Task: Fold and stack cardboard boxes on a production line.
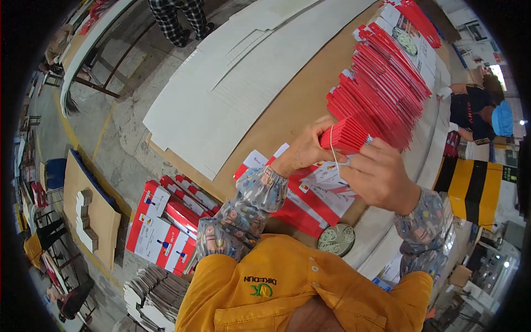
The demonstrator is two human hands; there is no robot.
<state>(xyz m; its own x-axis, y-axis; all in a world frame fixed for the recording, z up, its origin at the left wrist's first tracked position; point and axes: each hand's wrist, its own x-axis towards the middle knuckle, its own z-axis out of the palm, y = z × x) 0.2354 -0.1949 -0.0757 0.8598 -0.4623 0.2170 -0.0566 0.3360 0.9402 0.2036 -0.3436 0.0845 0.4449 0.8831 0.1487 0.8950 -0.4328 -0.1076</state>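
In front of my chest I hold up a bundle of flat red cartons (346, 134), their edges fanned. My left hand (307, 146) closes around its left side. A thin pale band (332, 145) loops over the bundle. My right hand (381, 174) is closed at the bundle's near right side, fingers bent by the band; the exact grip of its fingertips is partly hidden. Just beyond lies a long, leaning row of red cartons (381, 83). Below my hands, red-and-white flat cartons (304, 206) lie on the table, next to a round green patterned disc (336, 239).
Large pale cardboard sheets (221, 94) cover the table's left part. Stacked red-and-white cartons (166, 227) stand at lower left, near a pile of grey sheets (152, 296). A person in a blue cap (481, 113) is at the right; checked trousers (180, 19) show at the top.
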